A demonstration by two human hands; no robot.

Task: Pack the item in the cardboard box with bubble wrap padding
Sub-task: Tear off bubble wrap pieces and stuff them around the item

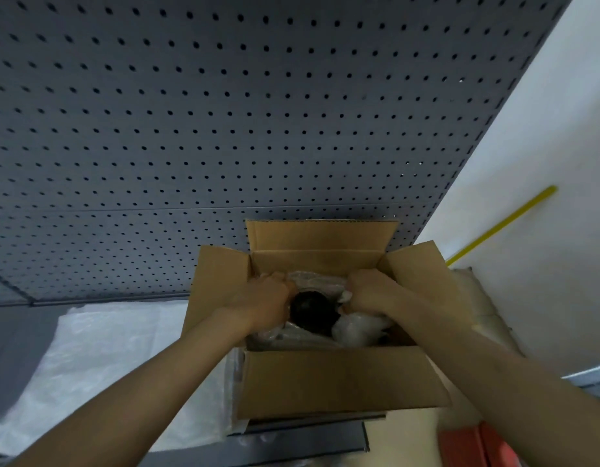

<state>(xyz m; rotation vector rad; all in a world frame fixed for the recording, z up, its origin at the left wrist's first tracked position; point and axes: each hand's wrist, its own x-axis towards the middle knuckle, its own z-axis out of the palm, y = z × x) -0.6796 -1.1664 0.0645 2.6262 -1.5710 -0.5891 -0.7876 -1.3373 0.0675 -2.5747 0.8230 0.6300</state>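
An open cardboard box [339, 379] stands on the shelf with all its flaps up. Inside lies a round black item [312, 310] on clear bubble wrap [320, 281]. My left hand [263, 299] reaches into the box at the item's left side, fingers curled down against it. My right hand [369, 291] is in the box on the right, fingers closed on a bunched wad of bubble wrap [357, 328] beside the item. The fingertips of both hands are hidden inside the box.
A grey pegboard [224, 129] rises behind the box. A sheet of bubble wrap [99, 358] lies on the shelf to the left. More plastic wrap [484, 308] sits at the right by the white wall, with a yellow strip [504, 225]. A red object [477, 446] is at bottom right.
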